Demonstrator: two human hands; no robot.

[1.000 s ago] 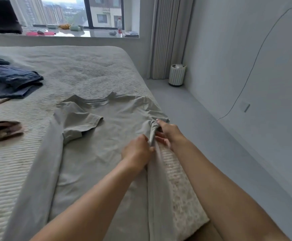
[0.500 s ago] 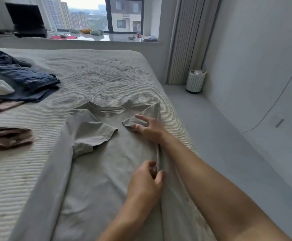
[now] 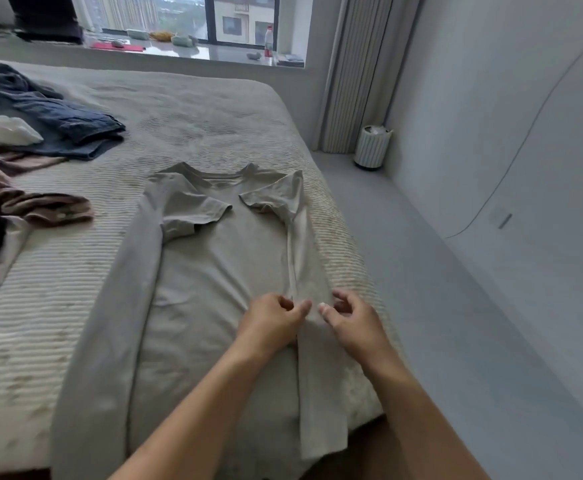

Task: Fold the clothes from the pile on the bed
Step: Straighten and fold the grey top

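The grey T-shirt (image 3: 214, 289) lies flat on the bed (image 3: 196, 109) straight out in front of my hands, collar at the far end, hem toward me. Both long sides are folded in over the middle, and each short sleeve is turned inward so the two sleeve ends sit near each other just below the collar. The right-hand folded edge runs as a raised ridge from the far sleeve right down to my hands.

My left hand (image 3: 269, 323) rests on the shirt with its fingers curled, thumb and fingertips pinching that ridge of fabric. My right hand (image 3: 349, 320) is just beside it, on the other side of the fold, fingers loosely bent and grasping nothing; whether its fingertips touch the cloth I cannot tell. The thumbs nearly meet over the fold.

Well off to the left of my left hand, the pile of clothes (image 3: 23, 143) waits on the bed: a dark blue garment (image 3: 71, 126) farthest away, something white (image 3: 2, 131) on top of it, and a crumpled brownish-pink piece (image 3: 33, 202) nearer to me. To the right of my right hand the bed's edge drops to the grey floor (image 3: 439, 306). Far beyond my right hand, a small striped bin (image 3: 371, 147) stands by the curtain (image 3: 356, 71). Beyond the bed's far end, a windowsill (image 3: 186, 51) carries a bottle (image 3: 268, 41) and other small things.
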